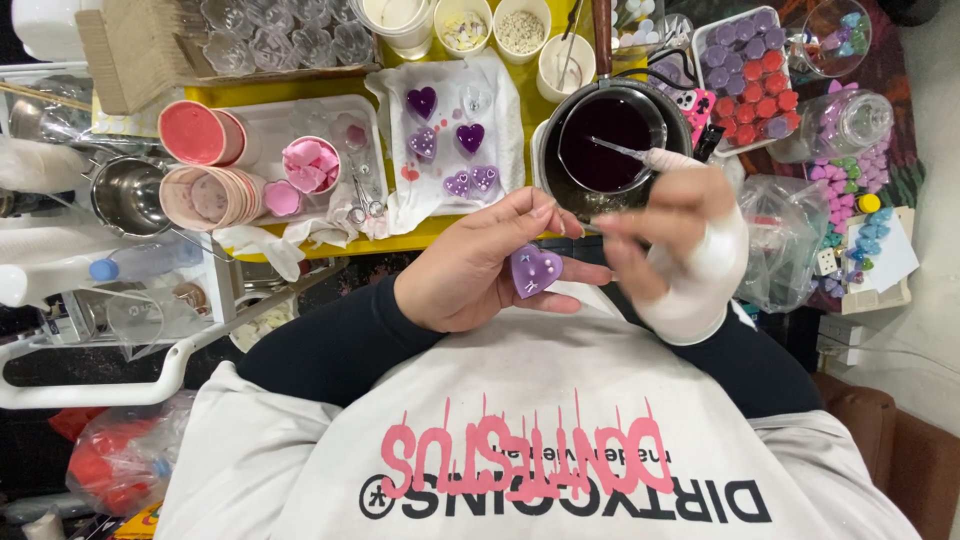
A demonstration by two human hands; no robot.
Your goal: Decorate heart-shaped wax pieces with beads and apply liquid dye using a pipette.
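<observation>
Table: we see a crowded yellow table beyond both hands, packed with cups, trays and moulds.
Left hand: our left hand lies palm up, fingers loosely curled, cradling a lilac heart piece on the fingers.
Right hand: our right hand, wrapped in a white bandage across the palm and wrist, pinches a thin pale stick between thumb and fingertips; its tip reaches out over the pot.
Heart piece: it rests on the left fingers, just beside the right fingertips, close to our chest; we cannot tell whether the right fingers touch it.
Pot: a black pot of dark purple liquid stands just beyond the right hand.
Cloth: beyond the left hand a white cloth carries more purple hearts.
Cups: further out to the left of the left hand lie a stack of pink cups and a cup of pink pieces.
Tray: out past the right hand sits a tray of red and purple shapes.
</observation>
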